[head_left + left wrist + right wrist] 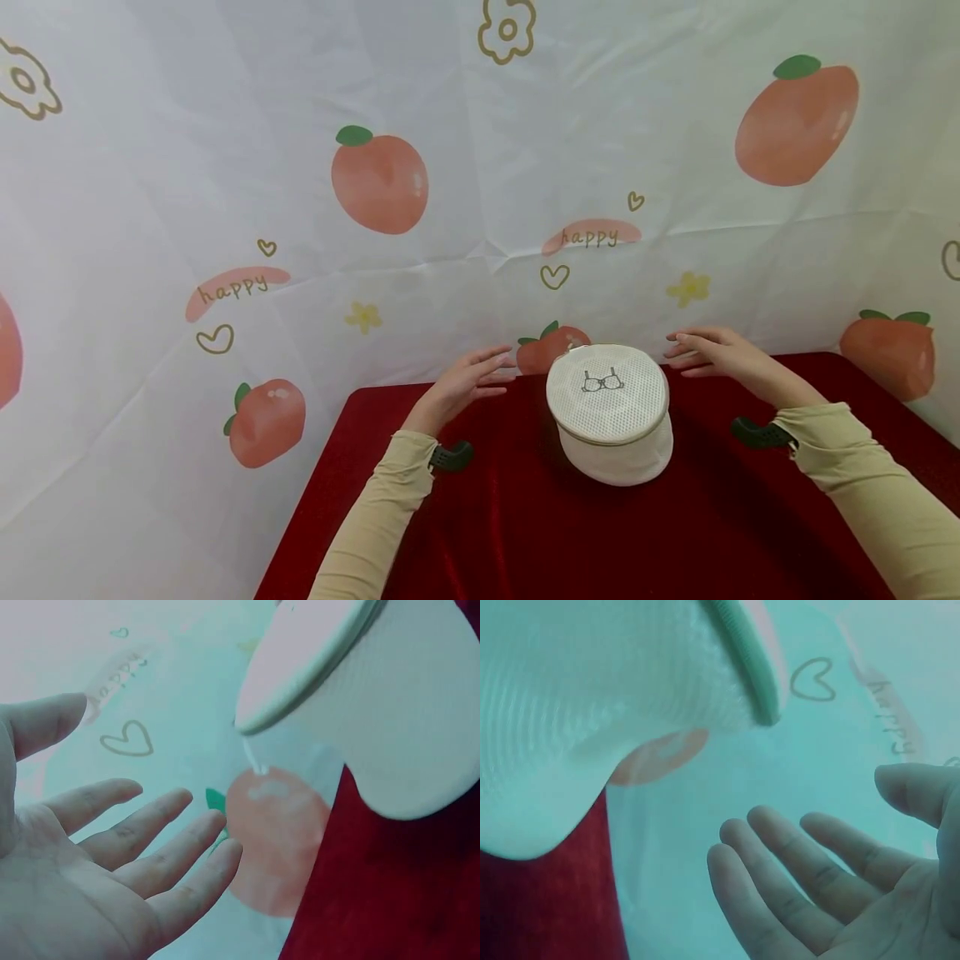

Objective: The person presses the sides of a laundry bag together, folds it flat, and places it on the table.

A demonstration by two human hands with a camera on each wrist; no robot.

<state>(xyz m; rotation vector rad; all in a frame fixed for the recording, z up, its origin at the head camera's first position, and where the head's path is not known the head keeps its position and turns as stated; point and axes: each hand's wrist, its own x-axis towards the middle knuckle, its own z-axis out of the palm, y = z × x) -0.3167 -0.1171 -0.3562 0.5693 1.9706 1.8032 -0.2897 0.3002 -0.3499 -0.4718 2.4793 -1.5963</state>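
A white round mesh laundry bag (609, 400) with a zipped lid and a small bra drawing stands on the red cloth in the head view. To its left is my left hand (467, 382), fingers spread and apart from the bag. My right hand (720, 358) hovers on the other side, its fingers loosely extended toward the bag. The left wrist view has the bag's side wall (420, 712) beyond the relaxed fingers (169, 847). In the right wrist view the bag's ribbed mesh (607, 682) fills the upper left, with my fingers (787, 889) short of it. Both hands hold nothing.
A dark red velvet cloth (510, 533) covers the table. Behind it hangs a white sheet (465, 200) printed with peaches, hearts, flowers and the word happy. Each wrist carries a black strap device, one on the left (452, 456) and one on the right (761, 433).
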